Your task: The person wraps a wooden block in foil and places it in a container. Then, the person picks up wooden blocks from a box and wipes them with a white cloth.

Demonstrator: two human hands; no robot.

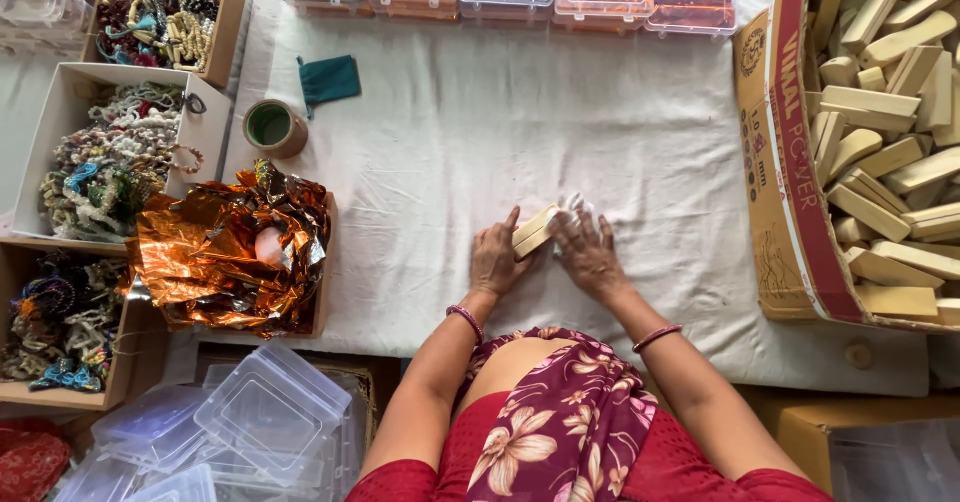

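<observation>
Pale wooden block (536, 230) lies on the white cloth (450, 142) mid-table, pinched by the left hand (497, 258), while the right hand (588, 252) spreads loose fingers over what seems a scrap of white wrap (574, 205). Pressing the block flat would keep folds tight; the carton of blocks (790, 162) sits right, copper foil (225, 247) left.
</observation>
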